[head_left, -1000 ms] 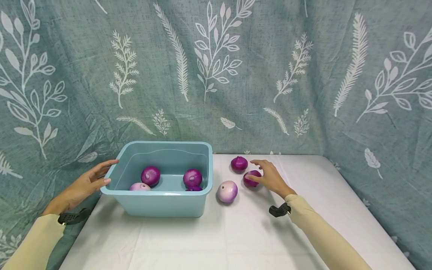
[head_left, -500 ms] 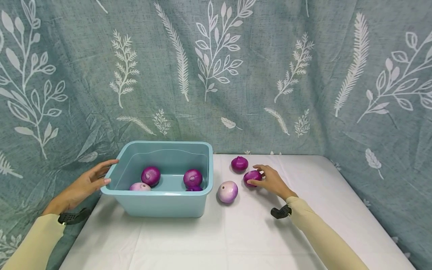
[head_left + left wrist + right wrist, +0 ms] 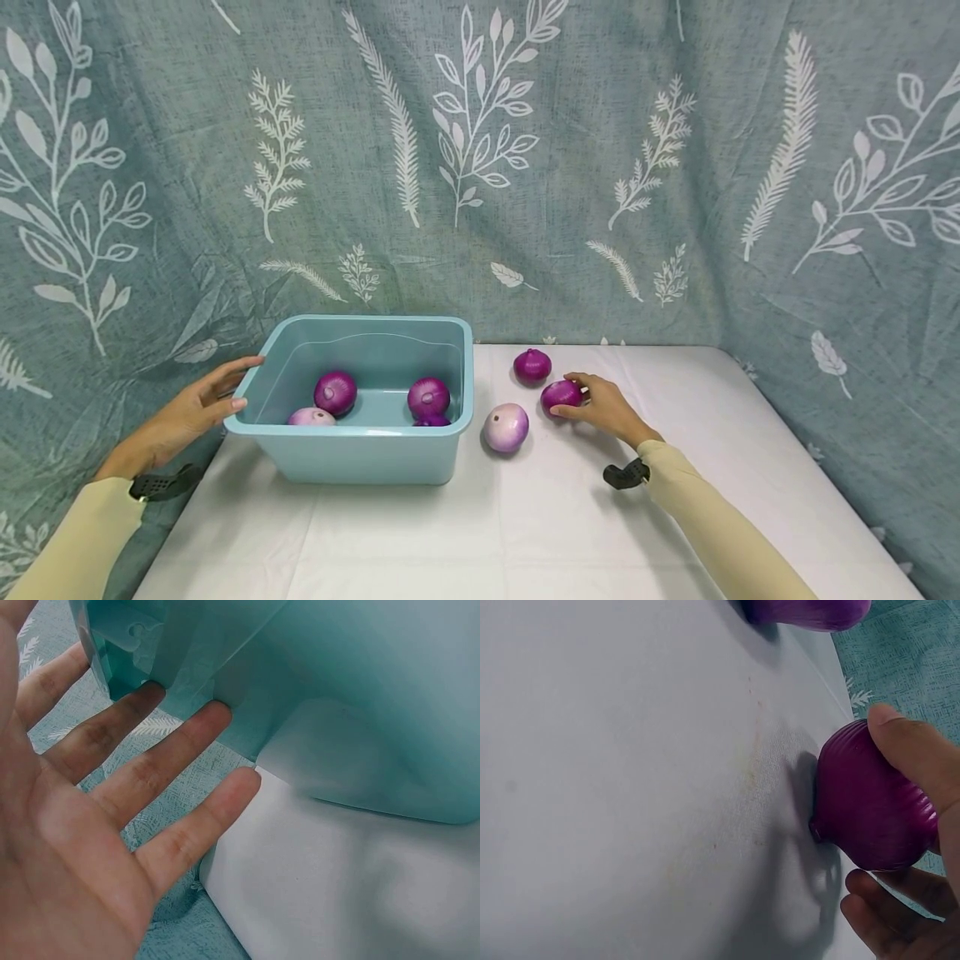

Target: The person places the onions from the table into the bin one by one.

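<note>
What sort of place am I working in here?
Probably a makeshift indoor tabletop setup, though I can't tell which room. Leaf-print fabric hangs around a white-topped table, and a blue-green bin stands on it with onions inside and beside it.

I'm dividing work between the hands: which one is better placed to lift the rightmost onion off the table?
Right, I'd judge: the right hand is curled around the rightmost onion, while the left hand is across the blue bin, at its left rim.

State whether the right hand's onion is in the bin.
Out: the right hand grips the onion right of the bin, over the tabletop.
</note>
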Action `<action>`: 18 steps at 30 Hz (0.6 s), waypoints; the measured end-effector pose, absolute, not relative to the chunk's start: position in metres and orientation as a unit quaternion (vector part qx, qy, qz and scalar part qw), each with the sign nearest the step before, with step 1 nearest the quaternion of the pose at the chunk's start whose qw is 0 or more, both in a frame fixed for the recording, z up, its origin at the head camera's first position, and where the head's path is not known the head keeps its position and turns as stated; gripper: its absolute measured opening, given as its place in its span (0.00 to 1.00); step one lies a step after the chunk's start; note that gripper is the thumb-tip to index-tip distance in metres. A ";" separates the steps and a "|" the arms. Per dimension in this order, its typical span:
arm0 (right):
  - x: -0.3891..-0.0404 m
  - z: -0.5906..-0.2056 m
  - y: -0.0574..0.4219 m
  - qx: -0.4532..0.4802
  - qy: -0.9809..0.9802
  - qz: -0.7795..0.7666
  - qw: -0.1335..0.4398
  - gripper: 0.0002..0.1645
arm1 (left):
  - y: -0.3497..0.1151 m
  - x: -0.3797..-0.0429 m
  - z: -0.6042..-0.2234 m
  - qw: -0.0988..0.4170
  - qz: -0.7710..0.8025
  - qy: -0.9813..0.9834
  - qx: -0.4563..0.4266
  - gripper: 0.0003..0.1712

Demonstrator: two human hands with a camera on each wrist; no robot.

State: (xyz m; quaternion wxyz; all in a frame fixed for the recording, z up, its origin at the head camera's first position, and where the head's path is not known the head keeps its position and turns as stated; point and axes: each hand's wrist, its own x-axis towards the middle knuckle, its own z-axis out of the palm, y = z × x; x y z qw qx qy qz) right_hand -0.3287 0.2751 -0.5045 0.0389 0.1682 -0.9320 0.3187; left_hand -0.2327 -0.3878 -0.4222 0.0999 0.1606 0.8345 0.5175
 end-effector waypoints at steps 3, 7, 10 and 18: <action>-0.329 -0.505 0.275 0.167 -0.932 0.320 0.040 0.48 | -0.388 -0.233 -0.423 0.099 0.519 0.834 0.161 0.39; -0.330 -0.505 0.275 0.166 -0.931 0.322 0.045 0.47 | -0.388 -0.233 -0.423 0.095 0.519 0.833 0.165 0.39; -0.330 -0.506 0.275 0.164 -0.931 0.322 0.050 0.47 | -0.388 -0.232 -0.423 0.094 0.517 0.834 0.167 0.39; -0.330 -0.507 0.278 0.158 -0.932 0.324 0.047 0.46 | -0.389 -0.233 -0.424 0.093 0.517 0.834 0.172 0.39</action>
